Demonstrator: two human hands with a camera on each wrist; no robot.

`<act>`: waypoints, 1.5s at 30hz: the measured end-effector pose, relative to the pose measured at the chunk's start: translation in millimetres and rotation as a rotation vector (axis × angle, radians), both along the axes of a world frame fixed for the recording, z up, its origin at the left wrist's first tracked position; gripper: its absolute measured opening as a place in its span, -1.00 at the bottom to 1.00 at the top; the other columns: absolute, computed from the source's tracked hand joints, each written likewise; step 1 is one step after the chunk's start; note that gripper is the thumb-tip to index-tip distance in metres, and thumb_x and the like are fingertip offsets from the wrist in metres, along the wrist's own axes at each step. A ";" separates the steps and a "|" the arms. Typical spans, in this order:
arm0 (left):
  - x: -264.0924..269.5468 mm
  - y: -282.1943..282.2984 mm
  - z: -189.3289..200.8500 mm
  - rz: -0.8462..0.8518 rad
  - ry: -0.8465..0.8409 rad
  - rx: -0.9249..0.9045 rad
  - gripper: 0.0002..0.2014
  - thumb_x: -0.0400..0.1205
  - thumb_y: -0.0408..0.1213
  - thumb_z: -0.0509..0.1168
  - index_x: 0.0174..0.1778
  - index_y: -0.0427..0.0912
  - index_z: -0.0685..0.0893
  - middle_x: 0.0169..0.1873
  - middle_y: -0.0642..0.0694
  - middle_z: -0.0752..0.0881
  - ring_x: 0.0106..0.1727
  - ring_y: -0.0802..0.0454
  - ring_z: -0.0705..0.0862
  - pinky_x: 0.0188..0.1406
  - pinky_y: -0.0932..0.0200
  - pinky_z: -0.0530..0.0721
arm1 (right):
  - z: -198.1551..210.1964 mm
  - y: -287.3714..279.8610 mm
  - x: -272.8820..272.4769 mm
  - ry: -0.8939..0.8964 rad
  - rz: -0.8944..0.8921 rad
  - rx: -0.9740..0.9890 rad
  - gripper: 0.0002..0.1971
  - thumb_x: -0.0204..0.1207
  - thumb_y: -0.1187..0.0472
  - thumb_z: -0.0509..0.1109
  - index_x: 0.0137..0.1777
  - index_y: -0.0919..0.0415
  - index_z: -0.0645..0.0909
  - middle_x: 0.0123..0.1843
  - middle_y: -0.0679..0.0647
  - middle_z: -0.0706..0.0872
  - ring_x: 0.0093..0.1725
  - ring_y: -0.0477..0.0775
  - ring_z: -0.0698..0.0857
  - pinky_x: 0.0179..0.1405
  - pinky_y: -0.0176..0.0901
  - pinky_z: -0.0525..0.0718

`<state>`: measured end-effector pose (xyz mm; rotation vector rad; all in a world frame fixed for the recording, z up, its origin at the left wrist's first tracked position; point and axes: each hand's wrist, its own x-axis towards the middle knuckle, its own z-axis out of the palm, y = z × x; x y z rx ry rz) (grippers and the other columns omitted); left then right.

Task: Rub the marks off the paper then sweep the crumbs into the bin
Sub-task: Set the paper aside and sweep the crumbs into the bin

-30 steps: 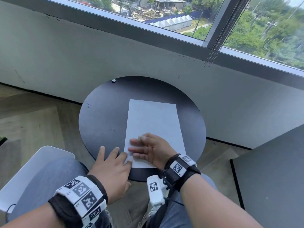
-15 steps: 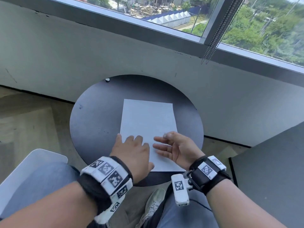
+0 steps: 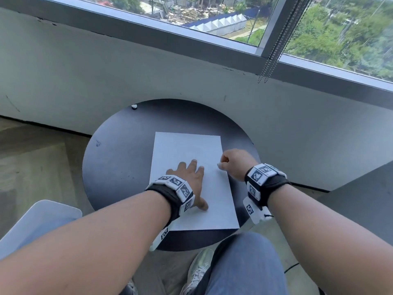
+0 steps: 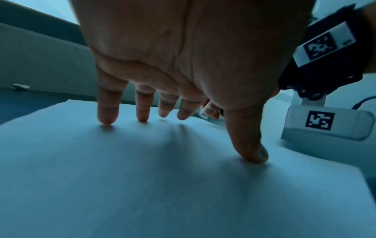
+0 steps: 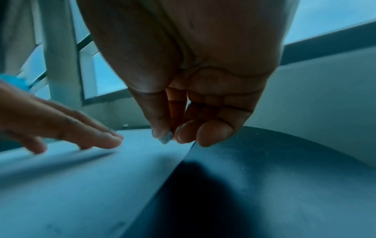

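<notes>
We count one sheet of white paper (image 3: 189,150); one round dark table (image 3: 119,158) beneath it; one small white eraser (image 3: 134,106) at the table's far rim; one white bin (image 3: 40,220) to the left; two hands, left hand (image 3: 189,177) and right hand (image 3: 236,162); two marker wristbands, one per wrist; two bead cords (image 3: 274,50) hanging at the window.

Paper (image 3: 189,150) central on round table (image 3: 119,167); small eraser (image 3: 134,106) at table's far-left edge; bin (image 3: 42,220) left of table.
</notes>
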<state>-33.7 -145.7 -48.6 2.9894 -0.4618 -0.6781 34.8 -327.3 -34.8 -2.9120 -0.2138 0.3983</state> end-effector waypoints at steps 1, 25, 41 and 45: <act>1.6 1.2 -1.3 -0.004 0.009 0.010 0.14 0.37 0.45 0.46 0.74 0.01 0.08 0.76 -0.05 0.04 0.67 -0.23 0.17 0.39 -0.30 0.47 | -1.4 2.6 2.1 0.001 0.038 -0.061 -0.85 0.64 0.04 0.34 -0.09 0.06 0.64 -0.01 0.00 0.73 0.02 0.11 0.66 -0.05 -0.08 0.61; 18.4 -1.5 3.5 -0.043 0.043 0.089 0.31 0.22 0.54 0.48 0.78 0.06 -0.01 0.73 -0.12 0.02 0.70 -0.28 0.03 0.35 -0.46 0.47 | 2.2 21.2 -25.9 -0.091 0.423 -0.286 -0.87 0.60 0.15 0.22 -0.18 0.11 0.47 -0.11 -0.05 0.51 -0.13 0.09 0.53 -0.30 -0.13 0.41; 4.4 1.9 -4.8 0.039 -0.037 0.015 0.23 0.20 0.54 0.50 0.64 -0.14 0.25 0.63 -0.14 0.17 0.58 -0.17 0.28 0.22 -0.20 0.57 | 23.0 3.3 -50.1 0.402 -0.299 0.962 -0.90 0.64 0.37 0.31 -0.12 0.27 0.56 -0.03 0.33 0.82 -0.19 0.20 0.78 -0.26 -0.02 0.71; -8.1 5.8 -9.7 0.054 -0.080 -0.025 0.05 0.35 0.49 0.45 0.55 -0.20 0.34 0.47 -0.14 0.32 0.47 -0.17 0.35 0.24 -0.14 0.59 | 3.1 -7.1 -94.7 0.883 -0.309 1.078 -0.89 0.63 0.38 0.22 -0.11 0.24 0.50 0.19 0.54 0.74 0.00 0.41 0.79 -0.18 0.03 0.78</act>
